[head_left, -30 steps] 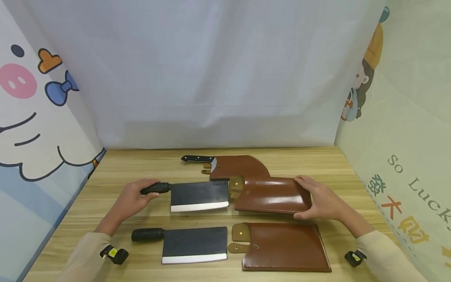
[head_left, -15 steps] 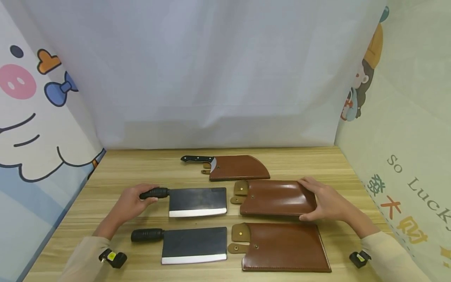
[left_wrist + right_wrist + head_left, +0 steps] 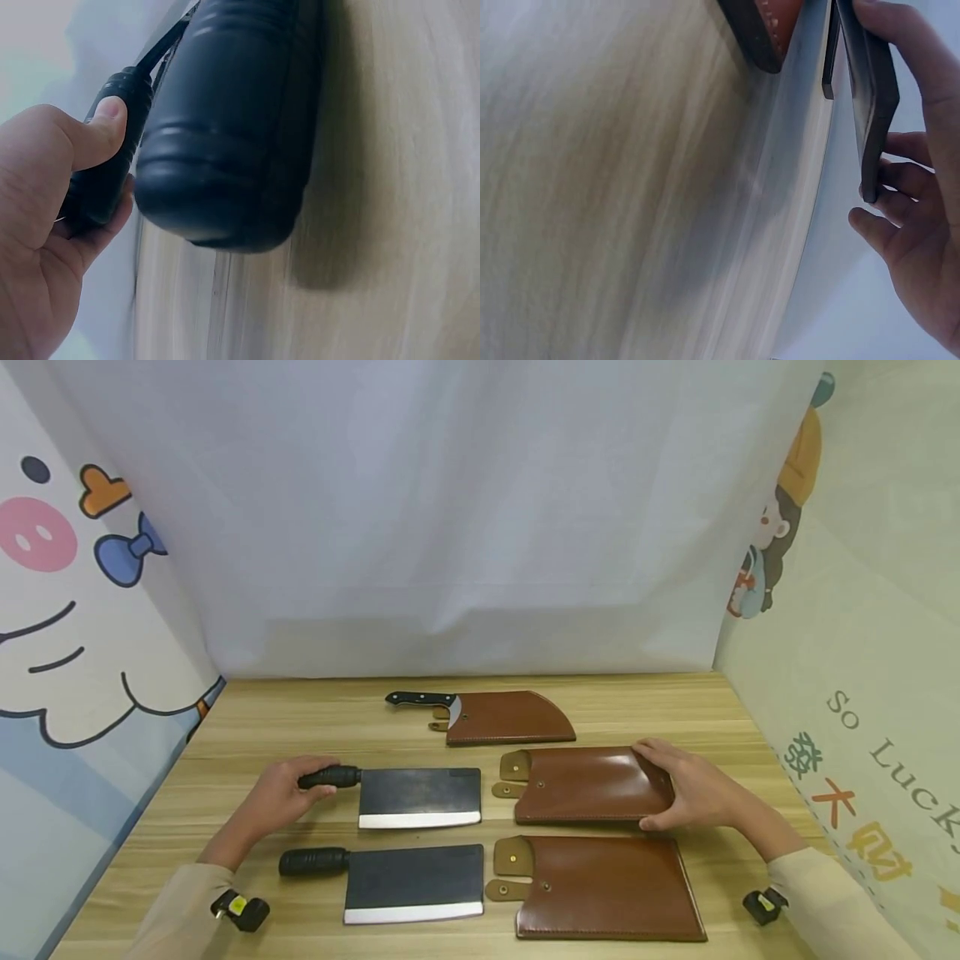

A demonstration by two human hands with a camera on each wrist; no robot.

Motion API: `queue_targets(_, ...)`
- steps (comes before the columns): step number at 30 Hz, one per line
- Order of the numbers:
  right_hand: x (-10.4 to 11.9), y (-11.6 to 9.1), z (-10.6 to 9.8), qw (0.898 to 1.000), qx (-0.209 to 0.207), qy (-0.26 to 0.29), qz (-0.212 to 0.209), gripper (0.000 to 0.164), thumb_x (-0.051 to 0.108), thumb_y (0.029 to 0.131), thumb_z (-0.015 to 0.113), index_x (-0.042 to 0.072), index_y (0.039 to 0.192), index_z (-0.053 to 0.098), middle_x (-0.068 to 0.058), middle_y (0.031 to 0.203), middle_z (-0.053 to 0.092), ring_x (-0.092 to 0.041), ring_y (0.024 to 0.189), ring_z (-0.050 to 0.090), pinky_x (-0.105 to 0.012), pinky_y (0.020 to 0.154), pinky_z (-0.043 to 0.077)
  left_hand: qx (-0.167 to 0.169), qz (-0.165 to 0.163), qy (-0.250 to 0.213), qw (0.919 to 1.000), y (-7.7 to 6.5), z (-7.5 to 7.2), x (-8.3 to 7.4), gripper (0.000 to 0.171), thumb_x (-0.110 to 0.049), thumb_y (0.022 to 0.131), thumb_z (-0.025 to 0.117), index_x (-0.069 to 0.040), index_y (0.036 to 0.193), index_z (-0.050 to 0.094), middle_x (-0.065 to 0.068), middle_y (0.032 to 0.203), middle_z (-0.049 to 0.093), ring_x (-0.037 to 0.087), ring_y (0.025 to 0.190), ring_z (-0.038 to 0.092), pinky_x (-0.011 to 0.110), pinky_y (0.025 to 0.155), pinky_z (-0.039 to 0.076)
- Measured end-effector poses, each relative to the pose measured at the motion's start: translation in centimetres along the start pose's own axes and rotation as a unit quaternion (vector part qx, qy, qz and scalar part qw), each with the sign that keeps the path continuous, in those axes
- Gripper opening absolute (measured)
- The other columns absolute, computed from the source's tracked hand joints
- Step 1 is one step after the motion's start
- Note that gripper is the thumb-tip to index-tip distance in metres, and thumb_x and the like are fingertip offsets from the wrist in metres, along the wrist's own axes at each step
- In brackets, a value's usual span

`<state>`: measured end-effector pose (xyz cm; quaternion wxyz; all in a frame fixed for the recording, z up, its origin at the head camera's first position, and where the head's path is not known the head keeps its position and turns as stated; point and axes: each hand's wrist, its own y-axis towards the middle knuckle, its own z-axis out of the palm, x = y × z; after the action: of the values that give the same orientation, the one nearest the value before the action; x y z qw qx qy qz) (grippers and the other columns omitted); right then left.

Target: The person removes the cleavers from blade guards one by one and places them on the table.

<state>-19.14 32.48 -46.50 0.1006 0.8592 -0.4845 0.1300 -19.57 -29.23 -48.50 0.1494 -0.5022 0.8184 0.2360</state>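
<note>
My left hand grips the black ribbed handle of a cleaver, whose dark blade has a bright edge facing me. In the left wrist view the thumb lies along that handle, fingers curled beneath. My right hand holds the right end of a glossy brown leather sheath, thumb at the near edge and fingers at the far one. In the right wrist view the sheath is seen end-on, tilted off the table. Its mouth and two tan snap straps face the blade tip, a short gap between them.
Nearer me lie a second cleaver and a second brown sheath, side by side. Farther back rests a black-handled knife in a curved brown sheath. A white curtain hangs behind the wooden table.
Both hands have come toward the near side of the table, bringing the cleaver and sheath down with them. The sheath has also shifted right, widening the gap and no longer overlapping the back sheath.
</note>
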Motion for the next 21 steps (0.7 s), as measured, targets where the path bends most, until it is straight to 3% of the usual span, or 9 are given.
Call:
queue_targets(8,-0.6,0.3,0.7,1.0,0.008,-0.003,-0.005,0.113,0.054,0.067,0.091,-0.004,0.151,0.043,-0.033,0.152,0.042,-0.053,0.136,0.045,-0.065,0.103,0.045,0.044,-0.017,0.005,0.9989,0.5,0.0,0.4,0.042,-0.013,0.092,0.077,0.004,0.13,0.067,0.023,0.128,0.068,0.045,0.119,0.064,0.06,0.097,0.051)
queue_targets(21,-1.5,0.5,1.9,1.0,0.027,0.01,0.003,0.114,0.055,0.068,0.091,-0.006,0.15,0.042,-0.032,0.15,0.045,-0.051,0.139,0.043,-0.064,0.108,0.041,0.063,-0.005,0.013,0.9979,0.8,1.2,2.0,0.043,-0.016,0.093,0.077,0.003,0.129,0.068,0.023,0.126,0.069,0.044,0.119,0.064,0.061,0.098,0.05)
